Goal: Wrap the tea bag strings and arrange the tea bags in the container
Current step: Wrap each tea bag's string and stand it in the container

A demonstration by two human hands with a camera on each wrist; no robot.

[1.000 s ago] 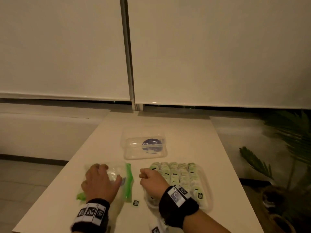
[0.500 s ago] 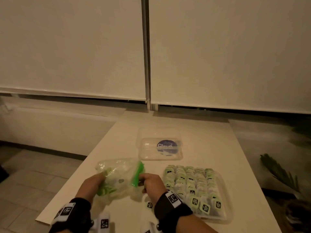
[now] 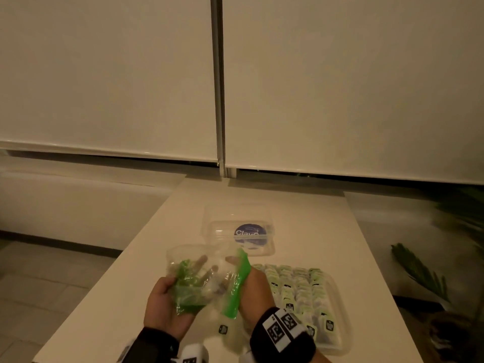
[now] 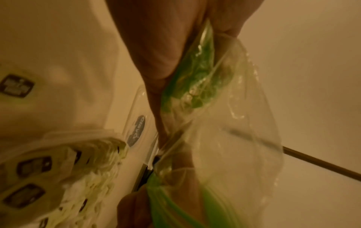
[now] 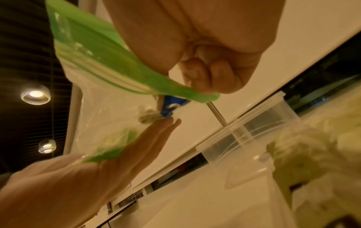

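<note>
The left hand [image 3: 167, 302] lies flat under a clear zip bag [image 3: 207, 273] while the right hand [image 3: 255, 289] pinches its green seal, both above the desk's [image 3: 309, 205] near edge beside the filled container [image 3: 337, 323], so probably fetching more tea bags; next, open the seal.

The left hand's fingers [image 3: 203, 268] show only dimly through the plastic bag [image 3: 207, 273]. At five o'clock the tray [image 3: 337, 344] of tea bags [image 3: 296, 284] is blurred, their labels unreadable. The wrist views smear with motion.
</note>
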